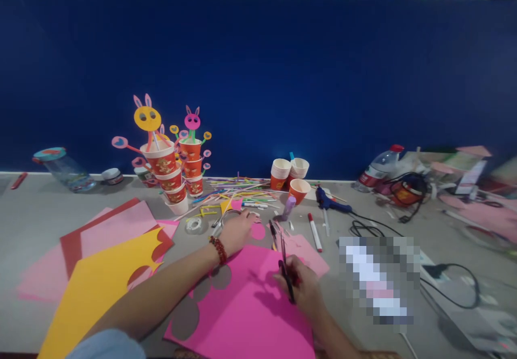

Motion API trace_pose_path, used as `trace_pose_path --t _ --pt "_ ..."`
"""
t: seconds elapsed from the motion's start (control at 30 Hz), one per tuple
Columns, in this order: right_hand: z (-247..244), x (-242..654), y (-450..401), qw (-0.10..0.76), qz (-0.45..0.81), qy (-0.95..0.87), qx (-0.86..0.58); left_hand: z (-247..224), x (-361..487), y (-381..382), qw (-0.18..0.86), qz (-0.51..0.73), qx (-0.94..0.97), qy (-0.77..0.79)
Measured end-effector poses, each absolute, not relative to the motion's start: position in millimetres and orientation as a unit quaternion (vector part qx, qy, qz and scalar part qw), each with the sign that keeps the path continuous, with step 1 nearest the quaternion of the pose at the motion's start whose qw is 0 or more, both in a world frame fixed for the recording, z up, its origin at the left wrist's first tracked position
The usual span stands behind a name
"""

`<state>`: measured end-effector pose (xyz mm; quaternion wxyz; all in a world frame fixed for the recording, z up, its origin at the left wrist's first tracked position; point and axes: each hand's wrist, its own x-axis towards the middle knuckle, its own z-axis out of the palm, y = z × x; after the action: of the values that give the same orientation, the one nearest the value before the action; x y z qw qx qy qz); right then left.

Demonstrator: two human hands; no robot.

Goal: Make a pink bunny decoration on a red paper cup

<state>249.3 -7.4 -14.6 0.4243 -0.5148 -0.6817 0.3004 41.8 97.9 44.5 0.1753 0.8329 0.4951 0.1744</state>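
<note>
My right hand [302, 286] is closed around a pair of dark-handled scissors [287, 278], with the blades pointing up and away above a magenta paper sheet [258, 305]. Round holes are cut along that sheet's left side. My left hand [240, 230] reaches past the sheet's far edge, palm down, fingers stretched forward among small items. Beside it lies a magenta paper circle [258, 231]. What its fingertips touch is too small to make out. A light pink cut sheet [305, 254] and a second dark tool [273, 232] lie between the hands.
Stacked-cup figures [163, 168] stand at the back left, near coloured sheets [100, 273]. Colourful sticks [238, 193], paper cups [279, 173], a purple glue stick [289, 208], a red marker [315, 232] and a blue glue gun [331, 202] with its cable lie beyond my hands.
</note>
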Motion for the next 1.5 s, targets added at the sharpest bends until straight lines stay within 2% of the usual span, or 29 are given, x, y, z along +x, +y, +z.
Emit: trace_pose_path --t 0.1,0.23,0.53,0.83,1.2,1.5 --pt "-9.7 247.5 -7.0 0.399 0.307 -0.687 -0.525 49.9 20.0 93.1 0.148 0.172 0.846 0.482" --pt "-1.3 246.1 -6.5 0.376 0.306 -0.688 -0.539 58.7 -17.2 89.1 0.167 0.144 0.874 0.432" --pt "-4.5 247.0 -7.0 0.390 0.332 -0.660 -0.550 54.8 -31.8 66.0 0.197 0.090 0.897 0.386" --pt "-3.9 243.8 -4.5 0.376 0.299 -0.671 -0.566 66.3 -62.4 71.1 0.207 0.042 0.888 0.409" --pt "-6.5 245.2 -6.3 0.396 0.315 -0.660 -0.556 73.1 -85.3 30.4 0.244 0.015 0.870 0.429" --pt "-8.5 243.0 -4.7 0.414 0.306 -0.658 -0.550 57.8 -66.4 15.3 0.160 0.010 0.872 0.463"
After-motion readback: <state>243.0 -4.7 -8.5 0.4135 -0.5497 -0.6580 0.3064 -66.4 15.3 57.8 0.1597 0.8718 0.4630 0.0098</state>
